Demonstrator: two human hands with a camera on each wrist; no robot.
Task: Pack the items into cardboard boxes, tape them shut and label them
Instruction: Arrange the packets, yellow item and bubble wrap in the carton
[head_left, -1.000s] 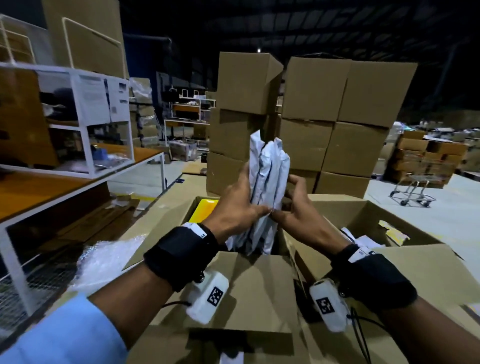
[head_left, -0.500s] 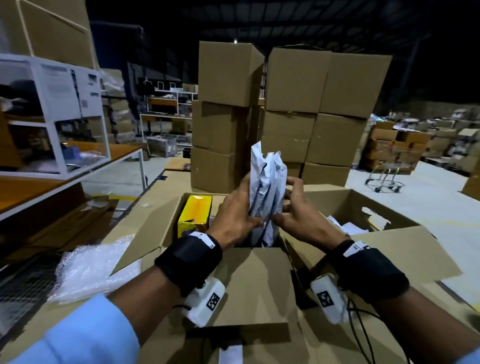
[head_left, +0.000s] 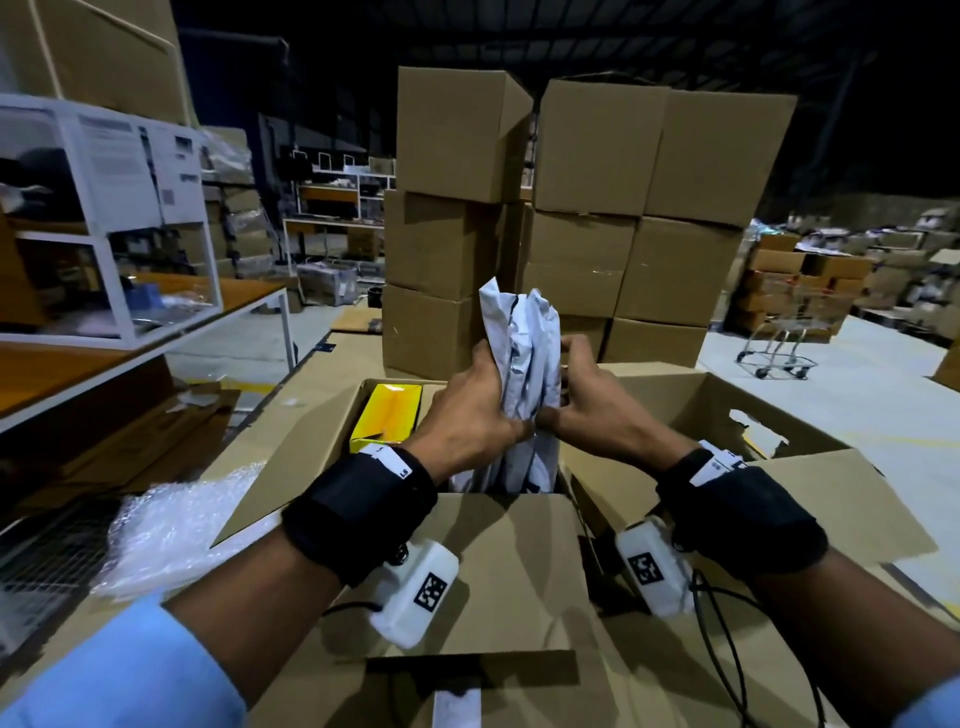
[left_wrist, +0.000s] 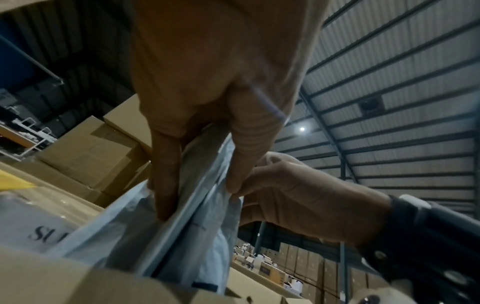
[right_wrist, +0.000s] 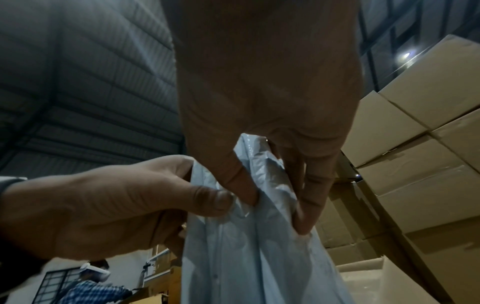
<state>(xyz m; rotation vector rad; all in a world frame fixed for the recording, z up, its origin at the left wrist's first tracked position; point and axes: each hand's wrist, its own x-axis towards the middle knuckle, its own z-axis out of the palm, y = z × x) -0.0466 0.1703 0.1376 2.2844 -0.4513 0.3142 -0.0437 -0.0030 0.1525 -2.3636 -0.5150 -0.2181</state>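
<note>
1. Two hands clamp one bundle of white poly mailer bags (head_left: 522, 374) upright over the open cardboard box (head_left: 737, 410); the bundle's lower end dips inside the box mouth, its top stands well above the rim.
2. The left hand (head_left: 470, 410) grips the bundle from the left side, fingers curled round the plastic, thumb pressed on the near face; the left wrist view shows those fingers (left_wrist: 163, 185) dug into the folds.
3. The right hand (head_left: 597, 410) grips the bundle from the right, thumb meeting the left thumb on the near face; its fingertips (right_wrist: 309, 214) pinch the crinkled film in the right wrist view.
4. A yellow carton (head_left: 387, 415) lies inside the box, left of the bundle; a sheet of bubble wrap (head_left: 171, 530) lies outside the box, left of its spread flap.
5. A stack of sealed brown cartons (head_left: 587, 223) rises just behind the box; a shopping trolley (head_left: 779, 338) stands well off to the right of that stack.
</note>
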